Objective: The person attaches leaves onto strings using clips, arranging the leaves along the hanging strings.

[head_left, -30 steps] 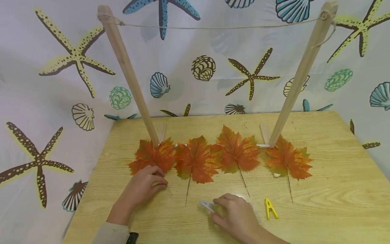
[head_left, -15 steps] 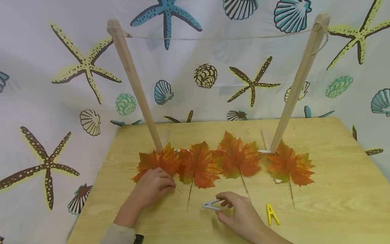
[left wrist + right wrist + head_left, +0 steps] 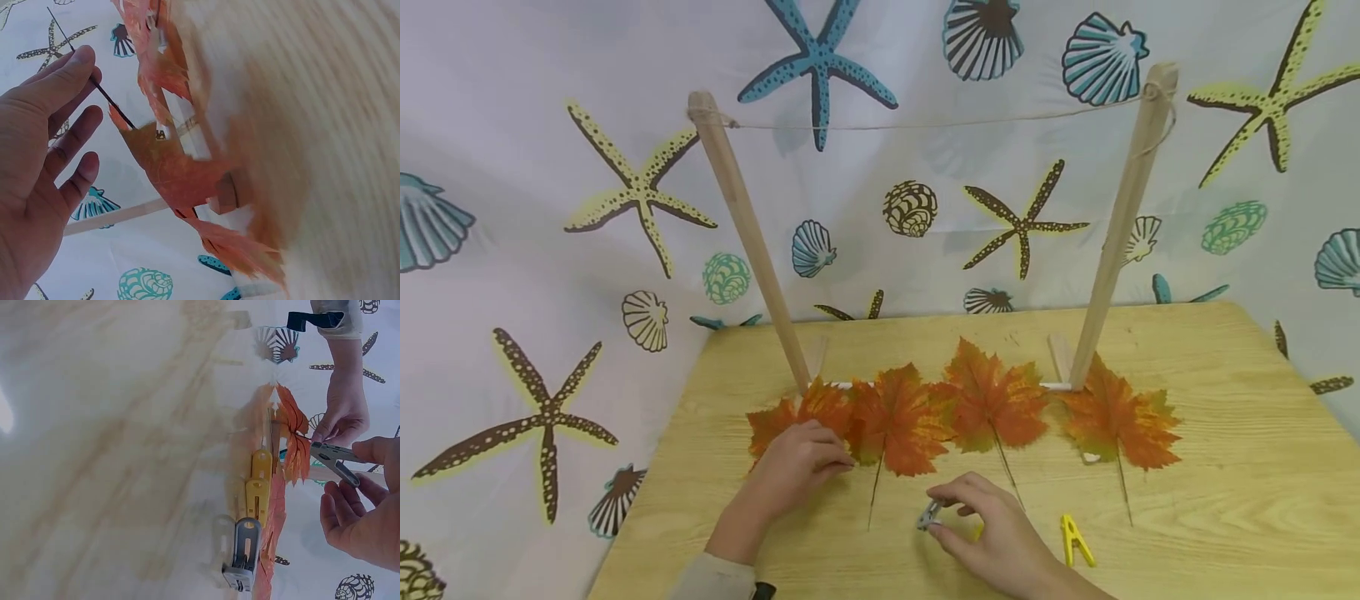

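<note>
My left hand (image 3: 801, 471) pinches the dark stem (image 3: 112, 103) of the leftmost orange artificial maple leaf (image 3: 181, 178) between thumb and fingers. The leaf's lower part is hidden behind that hand in the head view. To the right, my right hand (image 3: 996, 533) holds a grey clothespin (image 3: 334, 453) between thumb and fingertips, above the table. A yellow clothespin (image 3: 1077, 540) lies right of this hand. In the right wrist view another grey clothespin (image 3: 247, 547) lies beside the yellow ones. Three more maple leaves (image 3: 898, 421) lie in a row, stems toward me.
Behind the leaves rise two wooden posts (image 3: 751, 250) with a string (image 3: 925, 126) tied between their tops. A white rod (image 3: 1058, 387) runs low between the posts. The wooden table (image 3: 1240, 467) ends at a curtain (image 3: 865, 275) printed with sea shells and starfish.
My right hand has lifted the grey clothespin and turned it in its fingers. My left hand has shifted slightly right, still pinching the stem. The head view has tilted upward.
</note>
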Action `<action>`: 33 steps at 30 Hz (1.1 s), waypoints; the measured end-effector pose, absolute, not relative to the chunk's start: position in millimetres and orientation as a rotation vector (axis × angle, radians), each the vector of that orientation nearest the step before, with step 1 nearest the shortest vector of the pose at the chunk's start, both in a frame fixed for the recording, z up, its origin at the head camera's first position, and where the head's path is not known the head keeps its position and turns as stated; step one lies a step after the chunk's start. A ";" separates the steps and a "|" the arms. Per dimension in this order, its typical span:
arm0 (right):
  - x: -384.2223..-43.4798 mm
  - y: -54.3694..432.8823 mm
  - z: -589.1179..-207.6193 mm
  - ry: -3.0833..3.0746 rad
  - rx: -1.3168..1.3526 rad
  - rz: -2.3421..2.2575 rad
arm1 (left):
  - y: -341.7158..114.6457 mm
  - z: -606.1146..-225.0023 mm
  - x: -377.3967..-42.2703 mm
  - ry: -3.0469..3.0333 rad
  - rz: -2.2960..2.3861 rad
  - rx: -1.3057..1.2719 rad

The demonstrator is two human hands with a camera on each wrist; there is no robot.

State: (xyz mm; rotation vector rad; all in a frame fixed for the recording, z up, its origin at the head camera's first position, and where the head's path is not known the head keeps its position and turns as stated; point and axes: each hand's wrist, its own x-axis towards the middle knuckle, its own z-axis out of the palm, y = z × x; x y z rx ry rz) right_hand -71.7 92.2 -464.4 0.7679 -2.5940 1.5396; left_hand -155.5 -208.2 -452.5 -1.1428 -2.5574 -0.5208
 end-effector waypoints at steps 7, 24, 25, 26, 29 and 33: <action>-73.6 94.7 -462.7 -2.608 0.758 1.582 | -201.9 -450.5 -152.7 -2.597 -0.573 -1.080; -79.8 94.5 -454.4 -2.607 0.716 1.882 | -186.7 -438.1 -147.2 -2.768 -0.817 -0.812; -80.1 94.7 -453.6 -2.606 0.721 1.890 | -185.8 -437.2 -146.9 -2.772 -0.827 -0.800; -80.6 94.8 -452.9 -2.605 0.728 1.896 | -185.0 -436.3 -146.7 -2.775 -0.836 -0.786; -81.8 95.2 -451.1 -2.605 0.738 1.935 | -182.9 -432.7 -145.9 -2.788 -0.910 -0.736; -82.6 95.0 -450.4 -2.610 0.739 1.975 | -181.4 -428.5 -145.5 -2.780 -1.059 -0.671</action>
